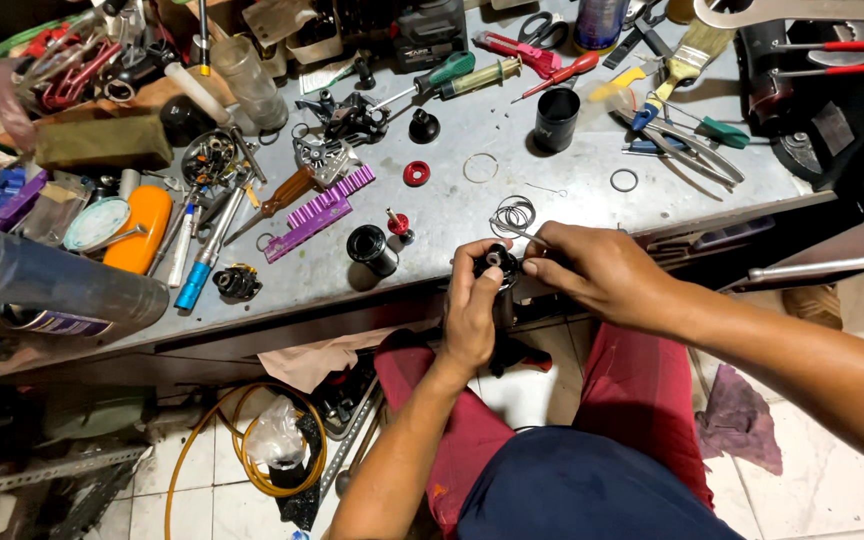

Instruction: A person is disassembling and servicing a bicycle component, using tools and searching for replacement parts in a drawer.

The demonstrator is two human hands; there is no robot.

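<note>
My left hand (472, 310) grips a black cylindrical metal part (498, 266), held upright at the front edge of the grey workbench (452, 215). Its round top end faces up, showing a pale centre. My right hand (592, 270) pinches a thin metal pick (520, 233) and its fingertips rest against the top of the black part. The lower end of the part (504, 345) hangs between my knees, over red trousers. On the bench just behind my hands lie several thin wire rings (514, 213).
The bench holds a black sleeve (372, 250), a small red-capped piece (399, 224), a red ring (416, 173), a purple toothed block (317, 212), a black cup (557, 118), screwdrivers, pliers, a brush and an orange case (139, 228). A yellow hose (242, 440) lies coiled on the tiled floor.
</note>
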